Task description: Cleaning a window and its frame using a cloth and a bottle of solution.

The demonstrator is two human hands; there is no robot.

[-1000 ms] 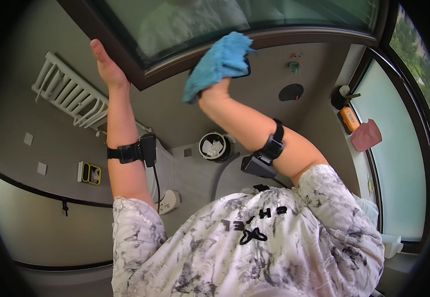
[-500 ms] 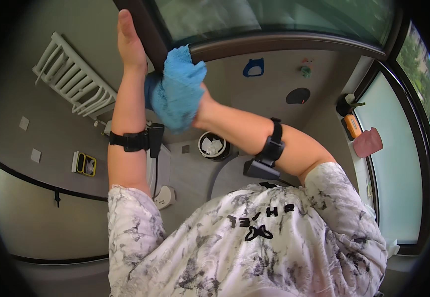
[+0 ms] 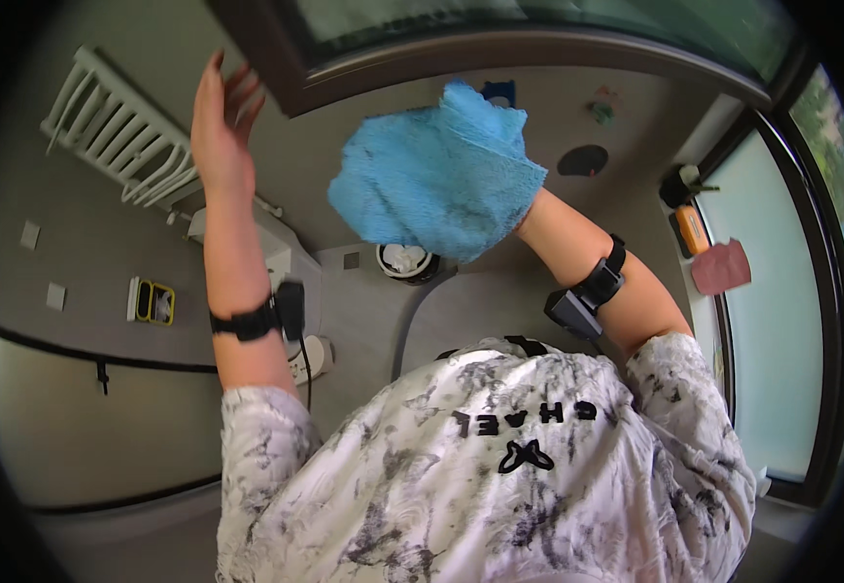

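Note:
A blue cleaning cloth is spread wide in front of me, hanging from my right hand. The cloth covers nearly all of that hand, so only its edge by the wrist shows. My left hand is raised with its fingers apart and holds nothing. It is beside the corner of a dark-framed window sash, which tilts across the top of the view. A gap separates the cloth from the sash's lower rail.
A white towel radiator is on the left wall. Below the cloth stands a bin with a white liner. On the right sill are an orange box and a pink cloth. A grey hose lies on the floor.
My right hand has carried the cloth rightward from the sash corner, and the cloth has spread out. My left hand has moved left and down, its fingers now spread.

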